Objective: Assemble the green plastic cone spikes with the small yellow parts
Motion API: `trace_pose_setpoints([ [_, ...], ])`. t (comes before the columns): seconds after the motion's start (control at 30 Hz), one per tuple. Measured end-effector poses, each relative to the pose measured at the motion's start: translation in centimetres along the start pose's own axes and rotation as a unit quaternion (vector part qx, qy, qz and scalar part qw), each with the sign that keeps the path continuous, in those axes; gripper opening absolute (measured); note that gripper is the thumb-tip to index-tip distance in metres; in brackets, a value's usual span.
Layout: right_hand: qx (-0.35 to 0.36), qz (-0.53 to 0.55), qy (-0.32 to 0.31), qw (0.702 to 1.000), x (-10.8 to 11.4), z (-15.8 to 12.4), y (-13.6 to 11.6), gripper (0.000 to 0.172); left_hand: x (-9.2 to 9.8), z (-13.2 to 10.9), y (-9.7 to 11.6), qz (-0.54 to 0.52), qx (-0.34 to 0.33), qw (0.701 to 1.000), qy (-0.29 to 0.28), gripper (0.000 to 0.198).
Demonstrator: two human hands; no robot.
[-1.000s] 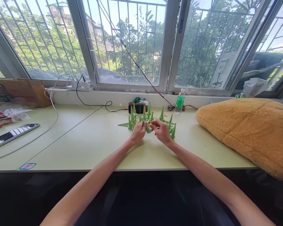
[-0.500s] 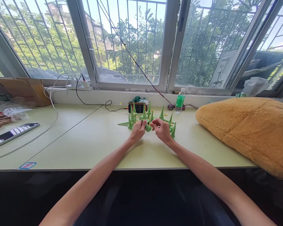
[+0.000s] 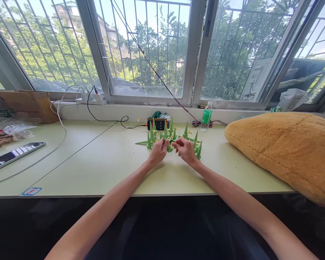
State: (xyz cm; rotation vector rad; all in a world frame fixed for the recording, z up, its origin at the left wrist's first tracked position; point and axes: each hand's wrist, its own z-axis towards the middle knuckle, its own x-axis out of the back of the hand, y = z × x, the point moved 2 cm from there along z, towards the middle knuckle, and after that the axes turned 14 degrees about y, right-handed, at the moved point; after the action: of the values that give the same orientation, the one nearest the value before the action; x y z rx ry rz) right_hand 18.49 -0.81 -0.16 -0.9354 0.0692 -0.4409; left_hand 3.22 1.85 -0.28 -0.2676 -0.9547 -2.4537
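Note:
My left hand (image 3: 159, 150) is closed on a green cone-shaped piece (image 3: 170, 147), whose wide end points toward my right hand. At that end the fingertips of my right hand (image 3: 184, 148) are pinched together; a small yellowish bit seems to be between them, too small to name. Several more green pointed cones (image 3: 186, 130) stand upright around and behind my hands, with little yellow parts (image 3: 190, 132) among them. One green cone (image 3: 141, 142) lies on its side left of the group. My fingers hide part of the held piece.
A phone with a lit display (image 3: 158, 125) leans behind the cones. A green-labelled bottle (image 3: 206, 116) stands by the window ledge. On the right is a big orange plush cushion (image 3: 287, 151). Another phone (image 3: 16, 156), a white cable (image 3: 60, 144) and a cardboard box (image 3: 42, 104) are at left.
Both hands stay almost in place. The wide end of the green piece has turned slightly, and my right fingertips have shifted a little against it.

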Motion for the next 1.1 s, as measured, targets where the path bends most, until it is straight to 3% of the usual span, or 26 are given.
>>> trace_pose_setpoints([
  [0.2,-0.025,-0.011,-0.034,0.999,0.1,-0.1,-0.4,0.036,0.2,-0.1,0.0,-0.005,-0.026,1.0,-0.012,0.036],
  [0.47,0.029,-0.104,-0.049,0.993,0.0,0.1,0.1,0.045,0.1,-0.2,0.0,0.002,-0.041,0.999,-0.015,0.041],
  [0.8,0.039,-0.111,-0.063,0.991,-0.5,0.0,0.2,0.04,-0.2,0.1,-0.3,0.028,-0.019,0.999,0.02,0.032],
  [1.1,0.038,-0.148,-0.045,0.987,-0.4,0.1,0.5,0.037,-0.1,-0.2,0.0,-0.014,-0.029,0.999,-0.014,0.031],
])
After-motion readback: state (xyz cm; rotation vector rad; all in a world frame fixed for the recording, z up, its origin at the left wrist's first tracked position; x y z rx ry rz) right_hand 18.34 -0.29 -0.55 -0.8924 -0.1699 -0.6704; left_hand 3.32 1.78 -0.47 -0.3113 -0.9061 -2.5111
